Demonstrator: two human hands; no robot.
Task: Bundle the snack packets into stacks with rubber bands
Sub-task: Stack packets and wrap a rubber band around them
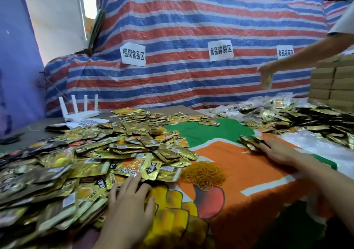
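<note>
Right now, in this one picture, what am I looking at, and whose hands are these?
No machine: a person wears a camera on the head, looking down at their own bare hands. The left hand lies flat on a heap of shiny gold foil snack packets. The right hand touches a small stack of such packets; neither seems to hold anything. Between them, a pile of orange rubber bands lies on an orange and green printed cloth. Another person's arm reaches in at upper right.

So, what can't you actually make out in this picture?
All in the head view:
- Third paper sign: its end is covered by another person's arm.
- Small packet stack: any band on it is lost to blur and the right hand.
- Packet pile: cut off by the left edge.
</note>
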